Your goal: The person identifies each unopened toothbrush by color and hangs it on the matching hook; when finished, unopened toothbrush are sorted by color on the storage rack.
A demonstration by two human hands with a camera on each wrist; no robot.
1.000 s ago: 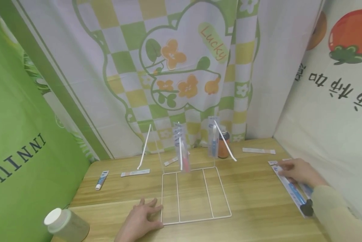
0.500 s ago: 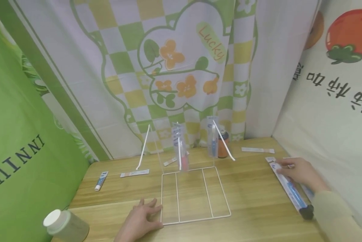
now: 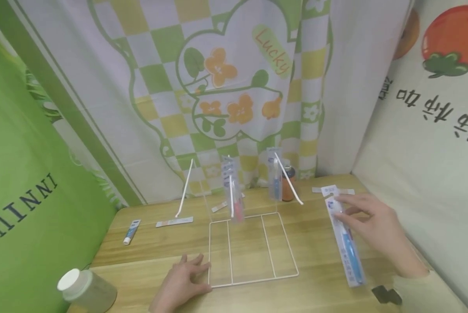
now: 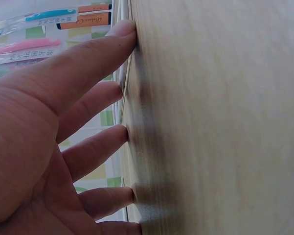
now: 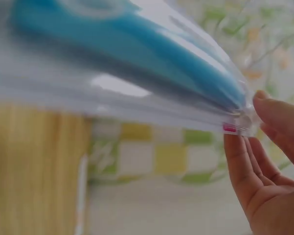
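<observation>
My right hand (image 3: 376,228) pinches the top part of a clear-packed blue toothbrush (image 3: 350,252), held over the right side of the table. In the right wrist view, the blue handle (image 5: 151,54) shows large under the plastic, with thumb and fingers at the pack's far end. My left hand (image 3: 180,280) rests with spread fingers at the left edge of a white wire rack (image 3: 253,283), fingertips on the table. Two packed toothbrushes hang on the rack: a pink one (image 3: 238,211) on the middle prong and a blue one (image 3: 276,184) on the right prong. The left prong (image 3: 184,189) is bare.
A white-lidded jar (image 3: 93,289) stands front left, with a small toothpaste tube (image 3: 131,232) behind it. Flat slim packets (image 3: 175,222) lie around the rack. An orange bottle (image 3: 288,189) stands behind the right prong. Cloth walls enclose the table (image 3: 320,261).
My right hand has raised the packed blue toothbrush from the table's right side and brought it leftward, turning it more upright. The left hand stays at the rack's edge.
</observation>
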